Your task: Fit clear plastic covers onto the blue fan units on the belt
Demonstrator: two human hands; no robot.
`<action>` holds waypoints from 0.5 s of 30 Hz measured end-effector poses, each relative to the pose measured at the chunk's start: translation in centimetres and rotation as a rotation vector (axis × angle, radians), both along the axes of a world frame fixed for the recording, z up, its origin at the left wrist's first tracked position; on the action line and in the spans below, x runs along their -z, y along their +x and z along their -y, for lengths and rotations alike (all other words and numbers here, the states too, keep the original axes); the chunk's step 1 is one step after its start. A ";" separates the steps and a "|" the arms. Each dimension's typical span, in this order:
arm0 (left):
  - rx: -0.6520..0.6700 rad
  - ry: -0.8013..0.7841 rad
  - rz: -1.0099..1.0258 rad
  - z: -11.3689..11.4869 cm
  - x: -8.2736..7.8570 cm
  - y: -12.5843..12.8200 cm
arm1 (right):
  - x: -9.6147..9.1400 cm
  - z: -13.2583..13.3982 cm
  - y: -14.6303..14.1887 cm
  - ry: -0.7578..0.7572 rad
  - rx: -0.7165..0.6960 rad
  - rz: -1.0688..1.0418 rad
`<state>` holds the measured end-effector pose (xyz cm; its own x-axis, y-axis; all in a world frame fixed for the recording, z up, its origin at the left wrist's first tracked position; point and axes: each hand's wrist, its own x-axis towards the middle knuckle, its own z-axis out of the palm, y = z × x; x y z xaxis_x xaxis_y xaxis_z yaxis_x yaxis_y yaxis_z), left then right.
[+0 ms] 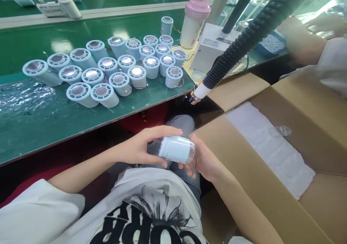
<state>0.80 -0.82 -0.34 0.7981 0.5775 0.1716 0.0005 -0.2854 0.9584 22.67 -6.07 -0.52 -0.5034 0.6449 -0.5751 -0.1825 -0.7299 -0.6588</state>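
- Above the person's lap, the left hand grips the ribbed end of a pale-blue cylinder, its thumb and forefinger stretched along opposite sides.
- At the other end, the right hand has its fingers curled about a clear cover enclosing that end; whether the cover is fully seated, I can't tell from here.
- The step in hand, as I judge it, is two-handed handling of the cylinder and its cover, the piece lying tilted on its side; a next move would call for the left to steady the body while the right turns or presses the clear end squarely.
- Beyond the hands, a black corrugated hose hangs with its tip near the edge of the green bench.
- Over on that bench, similar cylinders stand clustered, thin wires showing on several.
- Off to the right, an open cardboard box holds a white sheet.
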 end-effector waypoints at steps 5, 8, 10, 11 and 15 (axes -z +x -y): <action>0.007 -0.003 0.046 -0.1 0.2 0.1 | -0.1 0.0 0.0 -0.099 -0.060 -0.074; 0.000 0.017 0.051 -0.1 0.2 0.2 | -0.2 -0.1 -0.1 -0.155 -0.081 -0.125; -0.004 0.022 0.046 0.0 0.0 0.3 | -0.1 -0.1 -0.1 -0.158 -0.103 -0.117; -0.010 0.006 0.041 0.1 -0.1 0.3 | 0.1 0.0 -0.1 -0.133 -0.114 -0.098; -0.075 -0.147 -0.021 0.6 -0.7 0.4 | 0.8 0.9 0.3 0.254 0.019 0.043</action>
<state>1.25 -1.46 0.33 0.7543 0.6534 0.0642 0.0374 -0.1404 0.9894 22.93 -6.94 -1.34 -0.4684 0.7804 -0.4141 -0.1624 -0.5368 -0.8279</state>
